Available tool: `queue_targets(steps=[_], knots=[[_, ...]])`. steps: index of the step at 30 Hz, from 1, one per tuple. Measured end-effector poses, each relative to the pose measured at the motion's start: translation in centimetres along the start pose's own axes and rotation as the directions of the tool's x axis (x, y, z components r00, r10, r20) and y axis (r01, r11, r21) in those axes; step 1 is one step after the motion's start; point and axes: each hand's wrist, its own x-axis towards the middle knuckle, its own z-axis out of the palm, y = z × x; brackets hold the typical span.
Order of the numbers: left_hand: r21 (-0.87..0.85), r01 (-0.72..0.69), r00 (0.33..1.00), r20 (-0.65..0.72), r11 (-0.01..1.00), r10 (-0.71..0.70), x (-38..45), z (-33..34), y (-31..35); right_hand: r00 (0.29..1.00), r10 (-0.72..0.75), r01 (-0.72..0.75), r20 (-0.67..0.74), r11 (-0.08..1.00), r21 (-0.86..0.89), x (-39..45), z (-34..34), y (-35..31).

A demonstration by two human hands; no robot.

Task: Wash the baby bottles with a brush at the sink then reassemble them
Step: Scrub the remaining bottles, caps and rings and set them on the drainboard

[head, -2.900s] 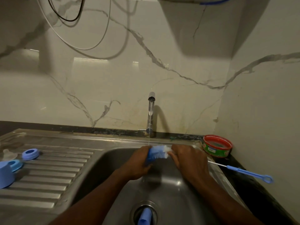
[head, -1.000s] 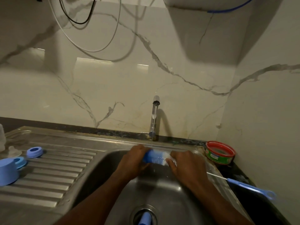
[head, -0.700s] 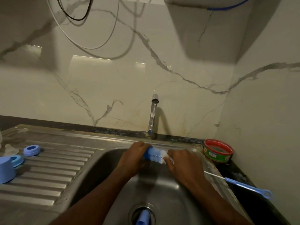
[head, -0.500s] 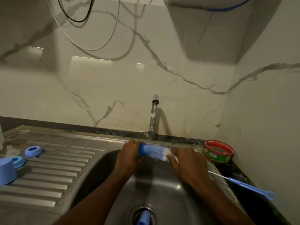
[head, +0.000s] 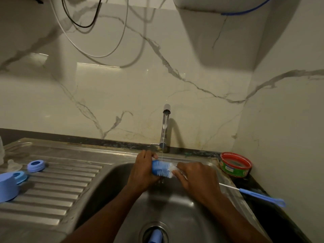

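Head view: left hand point(head: 142, 171) grips blue end of bottle brush point(head: 162, 170) over sink point(head: 175, 207), under thin tap point(head: 164, 127) stream; right hand point(head: 194, 178) fingers pinch white bristle tip. Blue rings point(head: 36, 165) on drainboard.

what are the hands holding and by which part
Both hold the blue bottle brush under the tap: left hand grips its blue end, right hand pinches the white bristle end.
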Motion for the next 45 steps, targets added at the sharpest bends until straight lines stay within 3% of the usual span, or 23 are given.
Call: queue_targets(steps=[4, 6, 10, 13, 16, 21, 25, 27, 31, 32, 35, 40, 43, 45], knots=[[-0.209, -0.029, 0.974, 0.212, 0.977, 0.074, -0.8, 0.4, 0.3, 0.995, 0.094, -0.094, 0.011, 0.994, -0.056, -0.3, -0.2, 0.5], [-0.251, -0.030, 0.964, 0.250, 0.968, 0.095, -1.1, 0.6, 0.7, 0.983, 0.182, -0.183, -0.013, 0.979, -0.089, -0.4, -0.2, 1.3], [-0.183, -0.158, 0.978, 0.110, 0.970, 0.180, 0.0, 0.0, 0.9, 0.955, 0.297, -0.296, 0.001, 0.954, -0.034, -0.5, 0.4, 2.1], [-0.079, -0.202, 0.978, 0.042, 0.976, 0.205, 0.1, -0.2, 0.5, 0.984, 0.175, -0.175, -0.017, 0.984, -0.033, -0.5, 1.1, 1.9], [-0.005, -0.191, 0.980, 0.050, 0.982, 0.191, -0.1, -0.1, 0.1, 0.992, 0.110, -0.111, -0.055, 0.994, -0.017, -0.4, 1.1, 1.6], [0.002, -0.181, 0.984, 0.010, 0.984, 0.181, -0.5, -0.8, 0.9, 0.971, 0.193, -0.198, -0.142, 0.980, -0.024, -0.8, 0.5, 1.3], [0.052, -0.051, 0.996, -0.069, 0.997, 0.055, -0.8, -0.8, 0.4, 0.960, 0.221, -0.230, -0.170, 0.973, -0.032, -0.9, -0.1, 1.6], [0.004, -0.004, 0.999, -0.050, 1.000, 0.004, -0.9, -0.9, 0.2, 0.962, 0.215, -0.226, -0.166, 0.973, -0.050, -0.9, 0.1, 1.5], [0.049, -0.292, 0.955, 0.072, 0.955, 0.288, -1.0, -1.3, 0.7, 0.979, 0.179, -0.186, -0.100, 0.980, -0.073, -0.8, 0.9, 0.5], [0.064, -0.298, 0.954, 0.059, 0.952, 0.295, -1.0, -1.5, 0.6, 0.977, 0.185, -0.193, -0.102, 0.978, -0.075, -0.7, 0.9, 0.6], [0.068, -0.125, 0.991, -0.037, 0.990, 0.127, -0.9, -1.8, -0.3, 0.976, 0.183, -0.193, -0.118, 0.978, -0.078, -0.7, 0.4, 1.0], [0.118, -0.335, 0.941, 0.103, 0.935, 0.324, -1.0, -1.4, 0.6, 0.985, 0.154, -0.161, -0.079, 0.982, -0.100, -0.8, 1.0, 0.6], [0.076, -0.144, 0.988, -0.044, 0.987, 0.147, -0.6, -1.9, 0.2, 0.972, 0.194, -0.204, -0.136, 0.977, -0.061, -0.6, 0.7, 1.3], [0.072, -0.159, 0.987, -0.010, 0.985, 0.160, -0.7, -1.7, 0.3, 0.975, 0.189, -0.198, -0.115, 0.977, -0.075, -0.5, 0.8, 1.3]])
